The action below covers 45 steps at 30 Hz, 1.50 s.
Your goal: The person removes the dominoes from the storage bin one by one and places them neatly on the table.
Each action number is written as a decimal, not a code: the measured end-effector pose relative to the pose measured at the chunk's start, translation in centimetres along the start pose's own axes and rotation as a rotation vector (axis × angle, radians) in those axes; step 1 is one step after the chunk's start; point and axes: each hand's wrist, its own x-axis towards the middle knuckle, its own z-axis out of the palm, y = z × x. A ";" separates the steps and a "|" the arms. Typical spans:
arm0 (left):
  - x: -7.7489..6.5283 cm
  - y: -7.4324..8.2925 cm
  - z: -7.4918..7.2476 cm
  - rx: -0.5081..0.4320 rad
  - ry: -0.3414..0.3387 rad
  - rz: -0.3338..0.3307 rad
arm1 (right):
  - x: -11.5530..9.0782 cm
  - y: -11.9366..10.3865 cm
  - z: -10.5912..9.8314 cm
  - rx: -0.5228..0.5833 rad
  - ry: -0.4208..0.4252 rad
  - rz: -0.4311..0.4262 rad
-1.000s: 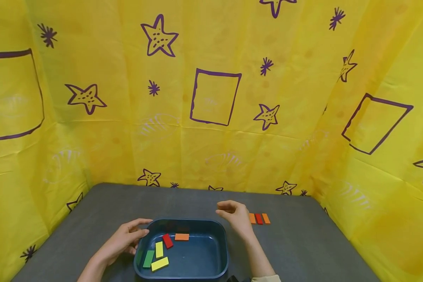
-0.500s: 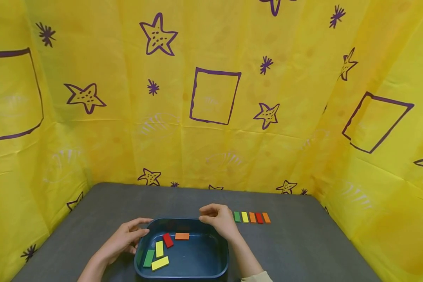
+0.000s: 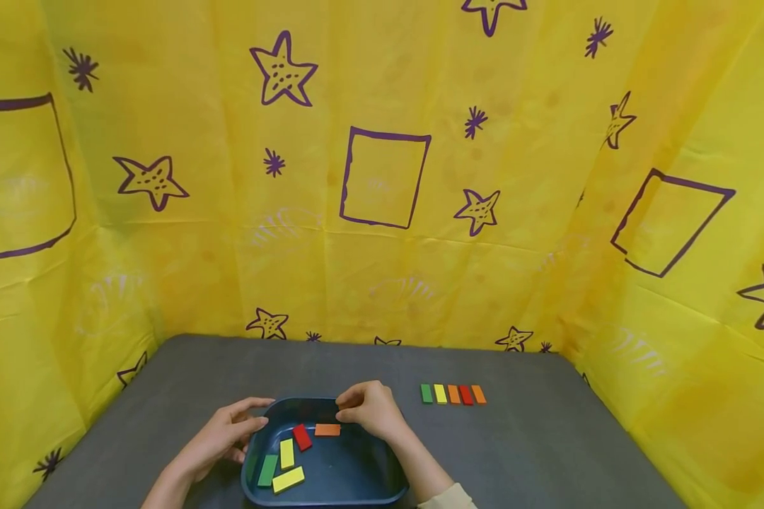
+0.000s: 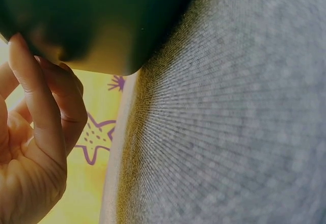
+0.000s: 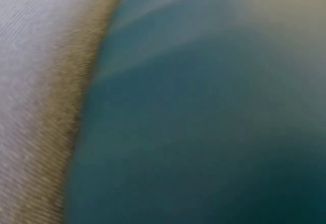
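A dark blue rectangular tub (image 3: 331, 503) stands at the front of the table. Inside it lie a green block (image 3: 267, 471), two yellow blocks (image 3: 287, 454), a red block (image 3: 302, 437) and an orange block (image 3: 327, 430), all flat and domino-like. My left hand (image 3: 219, 435) holds the tub's left back corner; the left wrist view has bent fingers (image 4: 31, 86) touching its outer wall. My right hand (image 3: 372, 411) hovers over the tub's back part, thumb and forefinger apart, their tips just above the orange block. Mostly blurred tub wall (image 5: 204, 112) fills the right wrist view.
On the dark grey table (image 3: 516, 445), right of the tub, a spaced row holds a green block (image 3: 426, 394), a yellow block, an orange block, a red block and another orange block. A yellow curtain (image 3: 382, 283) with purple drawings encloses the back and sides.
My right hand has moved left from beside the row to over the tub, uncovering the green and yellow blocks of the row. The left hand stays at the tub's corner.
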 end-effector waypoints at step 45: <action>0.0 0.0 0.1 0.011 0.009 -0.032 | -0.4 1.2 2.9 -0.272 -0.148 -0.050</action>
